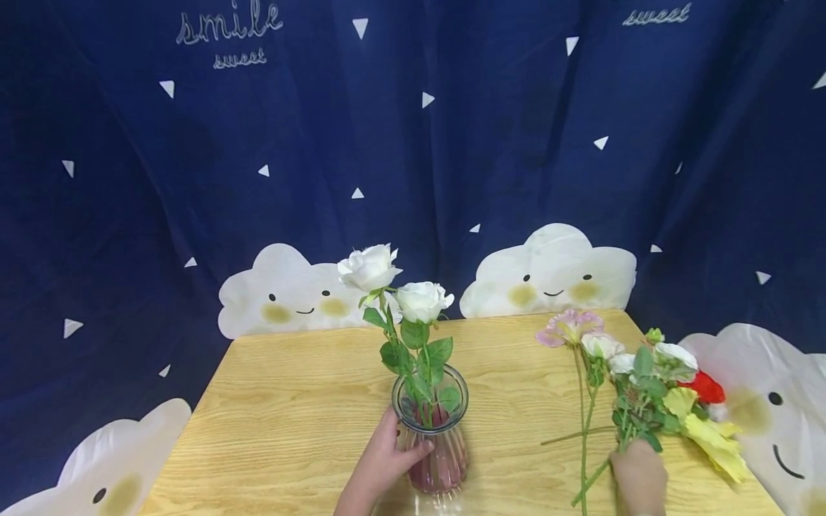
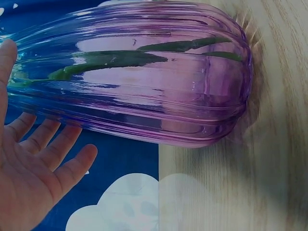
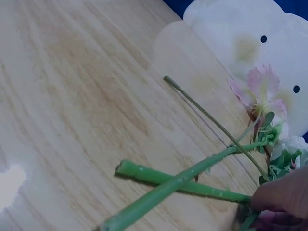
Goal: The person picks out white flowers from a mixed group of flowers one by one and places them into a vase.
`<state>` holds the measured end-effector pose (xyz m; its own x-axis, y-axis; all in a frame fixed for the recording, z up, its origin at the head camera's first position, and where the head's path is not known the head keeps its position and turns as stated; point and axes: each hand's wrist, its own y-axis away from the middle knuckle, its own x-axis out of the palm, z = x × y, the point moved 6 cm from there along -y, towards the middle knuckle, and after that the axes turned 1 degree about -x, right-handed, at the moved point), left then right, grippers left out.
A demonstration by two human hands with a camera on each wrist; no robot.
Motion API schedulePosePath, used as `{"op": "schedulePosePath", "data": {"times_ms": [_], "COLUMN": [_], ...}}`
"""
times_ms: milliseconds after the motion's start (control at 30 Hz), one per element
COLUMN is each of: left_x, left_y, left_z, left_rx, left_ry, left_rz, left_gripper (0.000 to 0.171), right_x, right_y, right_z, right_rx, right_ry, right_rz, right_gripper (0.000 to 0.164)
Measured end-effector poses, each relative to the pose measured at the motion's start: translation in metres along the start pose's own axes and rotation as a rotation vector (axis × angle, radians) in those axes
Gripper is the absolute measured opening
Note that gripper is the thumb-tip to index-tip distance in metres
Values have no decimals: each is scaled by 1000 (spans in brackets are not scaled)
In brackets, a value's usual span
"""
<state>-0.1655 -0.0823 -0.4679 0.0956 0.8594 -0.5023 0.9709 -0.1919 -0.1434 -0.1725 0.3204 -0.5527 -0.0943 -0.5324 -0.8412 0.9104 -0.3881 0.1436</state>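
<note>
A ribbed glass vase [image 1: 439, 459], clear at the rim and pink-purple lower down, stands upright on the table. Two white roses with leafy stems rise from it, one rose [image 1: 369, 268] higher than the other rose [image 1: 423, 302]. My left hand [image 1: 386, 459] holds the vase from its left side, thumb across the front; the left wrist view shows that hand [image 2: 43, 163] with its fingers along the glass. At the right, my right hand [image 1: 639, 476] pinches a green flower stem [image 3: 216, 192] low down, beside a heap of flowers. Its fingertips are partly hidden.
Lying on the wooden table [image 1: 290, 416] at the right are a pink flower [image 1: 571, 327], several white flowers, a red flower [image 1: 706, 388] and a yellow flower [image 1: 713, 437]. Loose stems cross near the right hand. A dark blue curtain [image 1: 413, 143] with printed clouds hangs behind.
</note>
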Motion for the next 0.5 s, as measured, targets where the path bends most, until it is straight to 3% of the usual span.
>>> {"op": "schedulePosePath", "data": {"times_ms": [367, 500], "left_x": [1, 1], "left_y": [0, 0], "left_z": [1, 1], "left_rx": [-12, -24], "left_ry": [18, 19], "left_rz": [15, 17], "left_gripper": [80, 80], "right_x": [-7, -12], "right_y": [3, 2], "right_z": [-1, 1], "right_rx": [27, -18], "right_ry": [-42, -33], "right_rz": [-6, 38], "right_gripper": [18, 35]}}
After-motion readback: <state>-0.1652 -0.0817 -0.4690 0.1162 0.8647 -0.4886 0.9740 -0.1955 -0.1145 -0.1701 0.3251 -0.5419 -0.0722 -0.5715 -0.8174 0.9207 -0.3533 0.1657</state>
